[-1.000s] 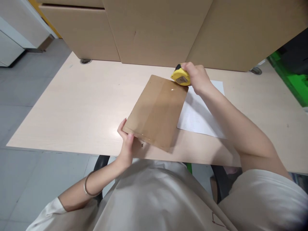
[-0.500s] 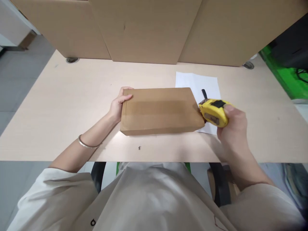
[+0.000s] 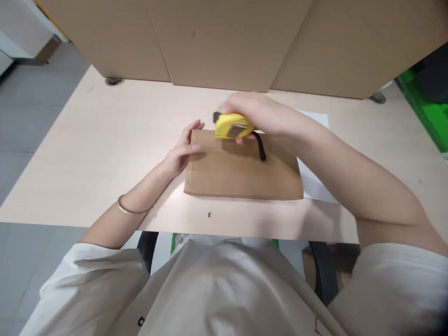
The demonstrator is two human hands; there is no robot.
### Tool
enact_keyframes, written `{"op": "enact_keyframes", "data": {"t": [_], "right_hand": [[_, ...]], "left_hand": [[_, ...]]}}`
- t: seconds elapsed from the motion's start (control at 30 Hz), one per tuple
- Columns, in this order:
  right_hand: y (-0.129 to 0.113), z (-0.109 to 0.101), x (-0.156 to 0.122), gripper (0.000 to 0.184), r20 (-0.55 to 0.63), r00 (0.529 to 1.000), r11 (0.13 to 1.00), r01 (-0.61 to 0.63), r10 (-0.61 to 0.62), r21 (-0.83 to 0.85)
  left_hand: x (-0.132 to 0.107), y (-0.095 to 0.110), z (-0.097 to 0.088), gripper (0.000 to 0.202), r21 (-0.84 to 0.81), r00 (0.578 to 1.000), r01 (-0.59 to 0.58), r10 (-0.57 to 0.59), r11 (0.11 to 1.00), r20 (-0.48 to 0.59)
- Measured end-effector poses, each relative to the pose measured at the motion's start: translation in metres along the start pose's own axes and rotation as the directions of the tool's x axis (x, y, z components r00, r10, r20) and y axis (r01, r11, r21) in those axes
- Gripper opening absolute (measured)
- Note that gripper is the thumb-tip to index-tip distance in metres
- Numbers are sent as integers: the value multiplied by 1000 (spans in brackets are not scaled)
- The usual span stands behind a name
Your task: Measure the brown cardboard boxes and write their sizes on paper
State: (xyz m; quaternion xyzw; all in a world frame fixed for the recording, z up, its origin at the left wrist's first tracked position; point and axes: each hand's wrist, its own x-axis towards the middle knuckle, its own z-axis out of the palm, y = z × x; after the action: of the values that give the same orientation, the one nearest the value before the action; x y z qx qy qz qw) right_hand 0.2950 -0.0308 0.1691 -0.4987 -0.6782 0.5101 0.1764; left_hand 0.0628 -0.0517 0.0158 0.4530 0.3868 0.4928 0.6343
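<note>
A flat cardboard box (image 3: pixel 245 175) lies on the table in front of me. My left hand (image 3: pixel 182 148) holds its left end, the thumb resting on the top face and the fingers reaching past the far left corner. Above the far part of the box, my right hand (image 3: pixel 247 105) grips a yellow tape measure (image 3: pixel 229 126), slightly blurred by motion. A black wrist strap (image 3: pixel 261 148) dangles from it over the box top. No pulled-out tape can be made out. My right forearm crosses over the box's right side and hides part of it.
White paper (image 3: pixel 313 179) lies to the right of the box, partly behind my forearm. Large cardboard panels (image 3: pixel 224 42) stand along the table's back edge. A small dark mark (image 3: pixel 209 214) is on the table (image 3: pixel 87 163) near its front edge.
My right hand has swung the tape measure from the box's right end to above its far left part. The left hand stays at the left end, its fingers slightly looser.
</note>
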Motion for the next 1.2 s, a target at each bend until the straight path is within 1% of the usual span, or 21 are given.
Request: {"op": "enact_keyframes", "data": {"t": [0.03, 0.1, 0.17, 0.23, 0.33, 0.5, 0.6, 0.67, 0.73, 0.8, 0.87, 0.9, 0.97, 1.03, 1.13, 1.2], "right_hand": [[-5, 8, 15, 25, 17, 999, 999, 34, -34, 0], [-12, 21, 40, 28, 80, 996, 999, 42, -39, -28], [-15, 31, 56, 31, 108, 994, 996, 34, -24, -87], [-16, 36, 65, 32, 98, 995, 989, 30, -16, -147], [-18, 41, 71, 34, 75, 997, 986, 5, 7, -168], [-22, 46, 72, 35, 72, 997, 986, -18, 30, -164], [-24, 45, 66, 37, 83, 995, 974, -29, 48, -223], [-24, 39, 58, 37, 76, 996, 964, -35, 56, -263], [-20, 30, 49, 37, 62, 994, 952, -68, 91, -300], [-13, 20, 43, 38, 51, 989, 948, -117, 138, -295], [-5, 12, 40, 38, 39, 987, 958, -140, 155, -249], [-1, 9, 40, 38, 34, 989, 966, -135, 146, -222], [5, 7, 42, 38, 28, 992, 974, -116, 123, -193], [8, 8, 44, 38, 20, 992, 974, -117, 123, -192], [7, 10, 46, 40, 25, 991, 973, -123, 130, -196], [5, 9, 44, 40, 34, 992, 975, -112, 121, -193]], "left_hand": [[0, -1, -4, 86, 32, 999, 9, -11, 999, 47], [1, -2, -10, 99, 76, 993, 29, -38, 997, 112], [1, 0, -13, 100, 88, 988, 39, -52, 995, 149], [2, 2, -13, 101, 104, 982, 46, -64, 993, 178], [3, 7, -13, 98, 152, 972, 66, -98, 986, 213], [3, 14, -11, 95, 184, 969, 89, -128, 979, 211], [4, 14, -12, 88, 188, 964, 86, -129, 978, 232], [4, 13, -15, 89, 189, 964, 87, -130, 978, 233], [4, 12, -18, 92, 193, 966, 100, -142, 976, 217], [5, 11, -19, 91, 202, 966, 129, -168, 971, 195], [5, 11, -17, 85, 185, 971, 145, -176, 972, 164], [5, 11, -14, 78, 159, 975, 147, -170, 976, 141], [6, 11, -7, 64, 86, 985, 142, -149, 986, 82], [8, 10, -1, 59, 31, 990, 135, -136, 990, 20], [11, 5, 1, 51, 39, 991, 121, -119, 992, -54], [13, 1, -2, 49, 70, 992, 110, -104, 991, -77]]}}
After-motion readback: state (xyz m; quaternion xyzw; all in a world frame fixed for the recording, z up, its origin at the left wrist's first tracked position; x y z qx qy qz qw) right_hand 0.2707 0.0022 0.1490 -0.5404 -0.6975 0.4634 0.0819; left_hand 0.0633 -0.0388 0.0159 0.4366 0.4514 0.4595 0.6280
